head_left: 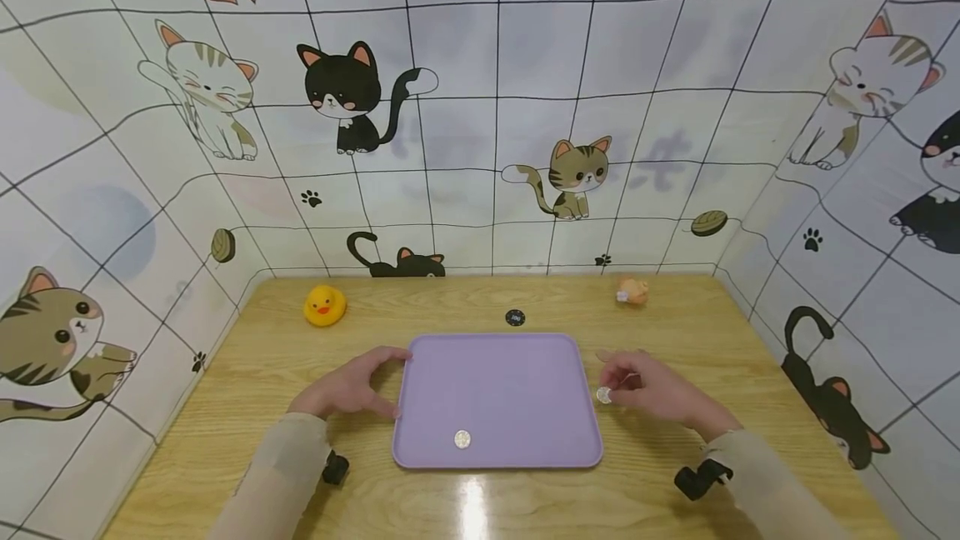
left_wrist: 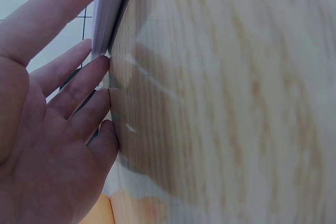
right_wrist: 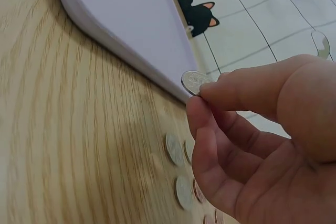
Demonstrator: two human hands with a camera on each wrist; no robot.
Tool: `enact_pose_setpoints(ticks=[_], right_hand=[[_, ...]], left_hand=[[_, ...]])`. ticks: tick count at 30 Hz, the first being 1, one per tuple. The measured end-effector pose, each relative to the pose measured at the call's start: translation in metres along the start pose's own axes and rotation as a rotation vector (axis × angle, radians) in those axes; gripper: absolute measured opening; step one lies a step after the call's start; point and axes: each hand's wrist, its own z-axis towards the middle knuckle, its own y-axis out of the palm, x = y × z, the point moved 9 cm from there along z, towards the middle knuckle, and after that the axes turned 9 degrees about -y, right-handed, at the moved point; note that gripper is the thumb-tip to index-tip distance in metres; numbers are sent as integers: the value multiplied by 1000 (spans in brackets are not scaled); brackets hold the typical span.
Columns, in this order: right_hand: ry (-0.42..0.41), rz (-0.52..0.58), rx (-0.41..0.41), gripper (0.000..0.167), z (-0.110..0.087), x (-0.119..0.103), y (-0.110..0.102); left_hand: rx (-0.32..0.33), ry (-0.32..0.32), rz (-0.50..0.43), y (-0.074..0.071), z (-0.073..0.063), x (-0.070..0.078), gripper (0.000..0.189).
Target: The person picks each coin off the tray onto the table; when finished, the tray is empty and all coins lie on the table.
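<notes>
A silver coin (right_wrist: 195, 81) is pinched between the thumb and forefinger of my right hand (head_left: 656, 388), just beyond the right rim of the lilac tray (head_left: 498, 390). Beneath that hand, several loose coins (right_wrist: 174, 149) lie on the table, silver and copper-coloured, partly hidden by the fingers. One silver coin (head_left: 462, 439) lies flat in the tray, near its front edge left of centre. At the tray's left side, my left hand (head_left: 356, 386) touches the rim with thumb and forefinger spread; its other fingers rest against the wooden table (left_wrist: 210, 103) and hold nothing.
Behind the tray lies a black poker chip (head_left: 515, 318). A yellow rubber duck (head_left: 325, 307) sits at the back left, and a small orange-pink figure (head_left: 632, 292) at the back right. Cat-patterned cloth walls (head_left: 465, 132) enclose the table's back and sides.
</notes>
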Motion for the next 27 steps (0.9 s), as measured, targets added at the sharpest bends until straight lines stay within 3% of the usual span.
enact_pose_setpoints(ticks=[17, 27], right_hand=[[200, -73, 97, 21, -44, 35, -39], [305, -71, 145, 26, -59, 49, -53]], left_hand=[[-4, 20, 17, 0, 0, 1, 95], [4, 7, 9, 0, 2, -2, 94]])
